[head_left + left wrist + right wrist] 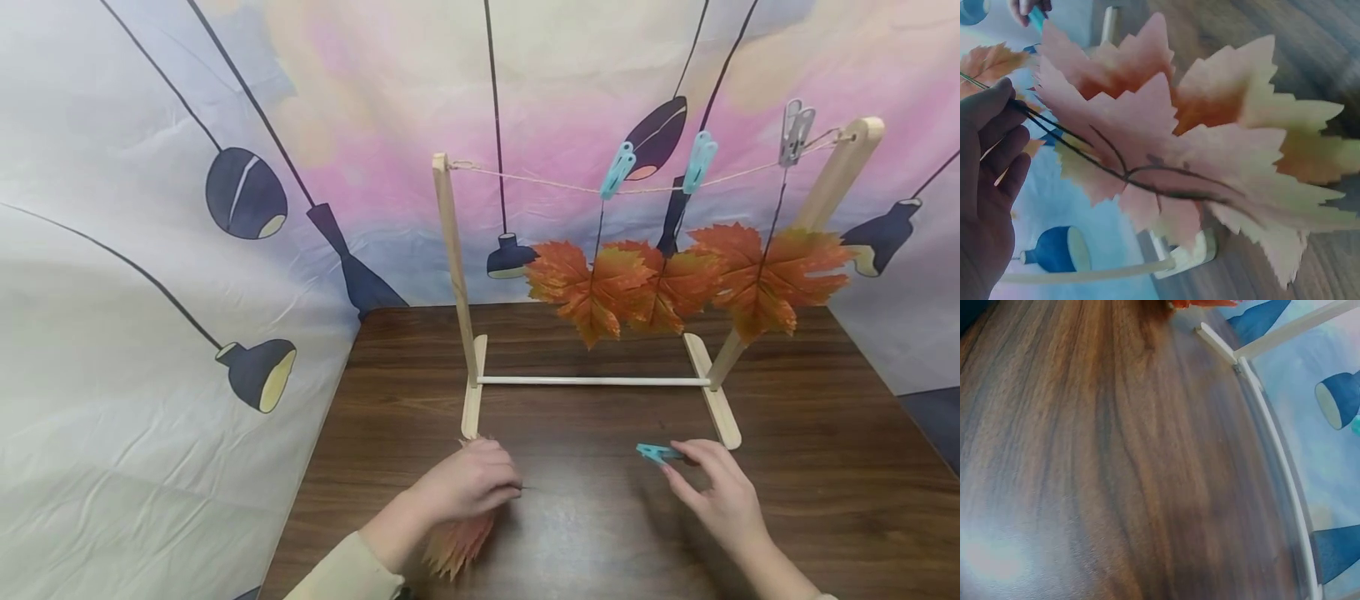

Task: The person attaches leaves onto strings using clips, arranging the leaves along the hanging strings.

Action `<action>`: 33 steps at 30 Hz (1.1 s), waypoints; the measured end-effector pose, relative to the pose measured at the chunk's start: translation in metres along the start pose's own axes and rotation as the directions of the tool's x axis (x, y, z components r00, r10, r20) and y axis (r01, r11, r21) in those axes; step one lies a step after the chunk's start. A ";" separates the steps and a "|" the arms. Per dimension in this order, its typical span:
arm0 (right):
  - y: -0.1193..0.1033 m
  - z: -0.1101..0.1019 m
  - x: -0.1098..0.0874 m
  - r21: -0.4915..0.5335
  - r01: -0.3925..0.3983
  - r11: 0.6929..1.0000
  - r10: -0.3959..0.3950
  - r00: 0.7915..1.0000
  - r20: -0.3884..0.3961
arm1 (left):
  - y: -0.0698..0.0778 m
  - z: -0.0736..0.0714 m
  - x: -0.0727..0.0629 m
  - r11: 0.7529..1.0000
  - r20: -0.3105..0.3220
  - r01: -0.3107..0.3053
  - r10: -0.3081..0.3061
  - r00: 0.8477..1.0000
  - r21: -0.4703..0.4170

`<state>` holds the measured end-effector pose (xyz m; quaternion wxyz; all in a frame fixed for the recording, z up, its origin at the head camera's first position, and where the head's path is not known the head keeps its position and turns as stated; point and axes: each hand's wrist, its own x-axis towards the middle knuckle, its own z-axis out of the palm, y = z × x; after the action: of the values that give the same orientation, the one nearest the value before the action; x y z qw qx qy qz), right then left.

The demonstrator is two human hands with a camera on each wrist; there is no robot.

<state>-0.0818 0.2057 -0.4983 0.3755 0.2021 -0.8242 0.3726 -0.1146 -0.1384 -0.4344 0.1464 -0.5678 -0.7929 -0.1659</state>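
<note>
My left hand (pixel 468 483) pinches the thin dark stems of artificial autumn leaves (pixel 461 542) between thumb and fingers, low over the table. In the left wrist view, pinkish undersides of the leaves (pixel 1141 144) spread away from the fingertips, overlapping one another. Off to the right, my right hand (pixel 720 496) holds a light blue clothespin (pixel 656 454) between thumb and index finger. A wooden rack with a string (pixel 525 177) stands beyond both hands. From the string hang orange leaves (pixel 588 287), held by two blue clothespins (pixel 701 162) and a grey clothespin (pixel 795 133).
The rack's left post (pixel 456 267) and right post (pixel 840 179) rise from flat wooden feet (pixel 722 417). A white crossbar (pixel 592 381) joins them near the brown wood-grain table (pixel 585 533). Behind hangs a cloth backdrop (pixel 375 108) printed with lamps.
</note>
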 end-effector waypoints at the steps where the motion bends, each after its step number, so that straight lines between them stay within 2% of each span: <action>1: -0.001 0.000 0.001 0.000 0.003 1.000 -0.003 1.000 -0.006 | 0.000 -0.003 0.000 1.000 -0.008 0.007 -0.007 1.000 -0.015; 6: -0.003 0.000 0.009 0.008 0.013 1.000 -0.012 0.999 -0.033 | -0.002 -0.015 0.000 0.989 -0.023 0.078 -0.082 0.996 -0.128; 10: -0.003 0.000 0.012 0.013 0.016 1.000 -0.016 0.999 -0.041 | -0.004 -0.020 0.000 0.955 -0.050 0.158 -0.175 0.983 -0.250; 15: -0.003 0.000 0.013 0.021 0.011 1.000 -0.010 0.999 -0.041 | -0.005 -0.024 0.000 0.862 -0.056 0.242 -0.296 0.953 -0.445; 20: -0.004 0.001 0.014 0.040 0.034 0.999 -0.031 0.998 -0.061 | -0.006 -0.023 0.000 0.763 -0.034 0.308 -0.395 0.918 -0.568; 23: -0.005 0.002 0.014 0.049 0.037 0.998 -0.033 0.997 -0.074 | -0.006 -0.022 0.001 0.687 -0.007 0.361 -0.470 0.883 -0.630; 28: -0.007 0.001 0.016 0.040 0.029 0.999 -0.026 0.997 -0.068 | -0.004 -0.024 0.003 0.556 0.053 0.451 -0.589 0.807 -0.698; 29: -0.008 0.001 0.016 0.036 0.024 0.999 -0.022 0.998 -0.064 | -0.004 -0.025 0.003 0.536 0.064 0.464 -0.603 0.795 -0.705; 31: -0.009 0.001 0.017 0.034 0.020 0.999 -0.018 0.998 -0.063 | -0.004 -0.026 0.002 0.511 0.078 0.474 -0.618 0.782 -0.717; 33: -0.010 0.001 0.017 0.029 0.015 0.999 -0.013 0.998 -0.064 | -0.005 -0.026 0.002 0.506 0.083 0.464 -0.606 0.791 -0.727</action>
<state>-0.0867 0.1972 -0.4810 0.4010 0.2013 -0.8049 0.3883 -0.1194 -0.1490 -0.4107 -0.0732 -0.2859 -0.7826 -0.5481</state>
